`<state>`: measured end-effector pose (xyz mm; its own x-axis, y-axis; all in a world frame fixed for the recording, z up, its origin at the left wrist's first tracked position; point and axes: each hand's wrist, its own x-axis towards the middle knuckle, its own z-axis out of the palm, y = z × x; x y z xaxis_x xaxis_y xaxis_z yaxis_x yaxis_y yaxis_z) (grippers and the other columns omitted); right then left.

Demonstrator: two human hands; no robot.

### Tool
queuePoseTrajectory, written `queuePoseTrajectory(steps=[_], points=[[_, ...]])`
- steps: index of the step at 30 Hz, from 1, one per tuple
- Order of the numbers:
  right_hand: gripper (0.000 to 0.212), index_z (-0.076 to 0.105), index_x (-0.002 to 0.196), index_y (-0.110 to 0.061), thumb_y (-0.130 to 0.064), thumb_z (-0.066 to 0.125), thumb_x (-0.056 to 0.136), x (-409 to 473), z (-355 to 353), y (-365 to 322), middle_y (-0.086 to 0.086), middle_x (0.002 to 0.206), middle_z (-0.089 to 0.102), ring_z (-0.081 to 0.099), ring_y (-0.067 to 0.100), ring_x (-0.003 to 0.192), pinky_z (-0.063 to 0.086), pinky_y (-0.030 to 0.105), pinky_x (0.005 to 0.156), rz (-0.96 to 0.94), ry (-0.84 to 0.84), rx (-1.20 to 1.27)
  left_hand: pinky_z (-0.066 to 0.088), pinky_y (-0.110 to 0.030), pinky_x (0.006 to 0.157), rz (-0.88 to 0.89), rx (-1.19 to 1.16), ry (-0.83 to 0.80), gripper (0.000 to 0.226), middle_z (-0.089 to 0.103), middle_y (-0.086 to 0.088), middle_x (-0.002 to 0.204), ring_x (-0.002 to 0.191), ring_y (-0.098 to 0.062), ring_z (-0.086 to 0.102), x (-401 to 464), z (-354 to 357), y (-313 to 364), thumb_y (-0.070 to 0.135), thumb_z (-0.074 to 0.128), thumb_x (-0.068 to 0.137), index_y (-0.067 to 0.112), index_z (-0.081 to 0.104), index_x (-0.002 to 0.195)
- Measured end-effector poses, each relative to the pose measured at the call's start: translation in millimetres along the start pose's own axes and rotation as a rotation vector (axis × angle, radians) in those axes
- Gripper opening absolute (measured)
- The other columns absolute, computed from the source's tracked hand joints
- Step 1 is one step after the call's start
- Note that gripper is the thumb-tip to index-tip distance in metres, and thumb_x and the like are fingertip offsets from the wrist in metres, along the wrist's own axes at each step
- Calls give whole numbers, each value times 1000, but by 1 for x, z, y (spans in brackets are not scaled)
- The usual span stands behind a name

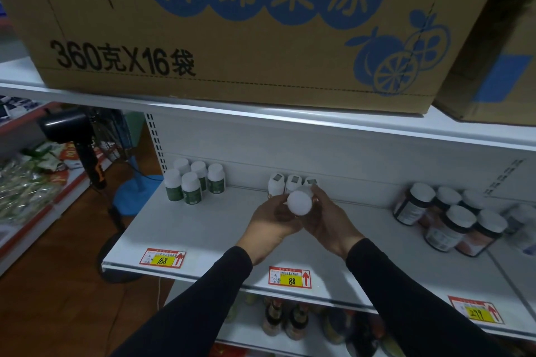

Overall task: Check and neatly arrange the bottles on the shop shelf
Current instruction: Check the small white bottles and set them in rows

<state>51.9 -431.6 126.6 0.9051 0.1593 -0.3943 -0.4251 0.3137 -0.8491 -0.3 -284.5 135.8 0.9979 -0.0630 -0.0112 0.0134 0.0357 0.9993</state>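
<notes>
**White plastic, held lid toward me**

White plastic with green labels: a cluster of five small lidded bottles (193, 182) stands at ten o'clock on the white metal shelf (203, 229). My left hand (274, 222) cups the small white round-capped bottle (300, 202) from eight o'clock, fingers curled against its side. My right hand (327, 219) closes on it from four o'clock, fingertips wrapped behind it. It hangs above the shelf, just in front of three matching white bottles (291, 184) at twelve o'clock. I judge it light, rigid and smooth, so gripping the body rather than the cap seems safer. Dark brown white-capped jars (452, 217) crowd together at three o'clock.
</notes>
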Motion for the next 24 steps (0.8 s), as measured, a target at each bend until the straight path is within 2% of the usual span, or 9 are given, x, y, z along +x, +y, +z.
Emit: queuePoseTrajectory(steps=[2, 5, 9, 15, 17, 20, 24], points=[[65, 59, 129, 0, -53, 57, 91, 1, -1, 1, 23, 120, 67, 61, 35, 120, 44, 42, 109, 32, -12, 32, 55, -21, 82, 8, -3, -14, 46, 75, 5, 96, 95, -11, 70, 0, 1, 1, -7, 71, 79, 31, 67, 105], [66, 60, 128, 0, -56, 49, 95, 2, -2, 3, 24, 119, 67, 65, 29, 113, 48, 33, 100, 87, -38, 67, 56, -24, 85, 13, 14, -20, 45, 76, 4, 93, 94, -13, 71, 2, 2, 0, -7, 70, 80, 31, 68, 104], [68, 61, 128, 0, -58, 47, 95, 3, -4, 5, 23, 122, 66, 56, 30, 127, 47, 27, 96, 125, -52, 80, 55, -24, 84, 20, 14, -41, 44, 75, 11, 86, 88, -8, 70, 1, 3, 1, -7, 70, 80, 31, 69, 102], [71, 61, 129, -2, -61, 52, 91, 6, -5, 9, 21, 123, 66, 56, 30, 128, 47, 30, 98, 133, -37, 72, 54, -20, 78, 4, 20, -36, 44, 75, 4, 88, 87, -10, 70, 0, 1, 0, -4, 71, 79, 22, 69, 115], [63, 61, 128, -3, -55, 56, 92, 6, -5, 8, 21, 121, 67, 62, 31, 118, 48, 35, 99, 88, -21, 36, 56, -23, 77, -14, 38, -39, 42, 74, 1, 95, 90, -11, 69, 0, -2, -4, 4, 73, 81, 24, 67, 117], [48, 64, 121, -3, -42, 59, 95, 1, -5, 5, 17, 109, 70, 63, 26, 98, 51, 34, 89, -19, -22, -44, 59, -29, 79, -61, 50, -31, 39, 70, 0, 108, 98, -16, 67, 0, -4, -9, 23, 73, 86, 26, 62, 123], [23, 67, 107, -10, -29, 62, 94, -8, 1, 2, 12, 104, 69, 63, 22, 93, 51, 29, 83, -151, -84, -176, 57, -29, 78, -55, 153, 13, 22, 69, 5, 103, 93, -14, 66, 1, -3, -10, 32, 64, 92, 33, 60, 114]])
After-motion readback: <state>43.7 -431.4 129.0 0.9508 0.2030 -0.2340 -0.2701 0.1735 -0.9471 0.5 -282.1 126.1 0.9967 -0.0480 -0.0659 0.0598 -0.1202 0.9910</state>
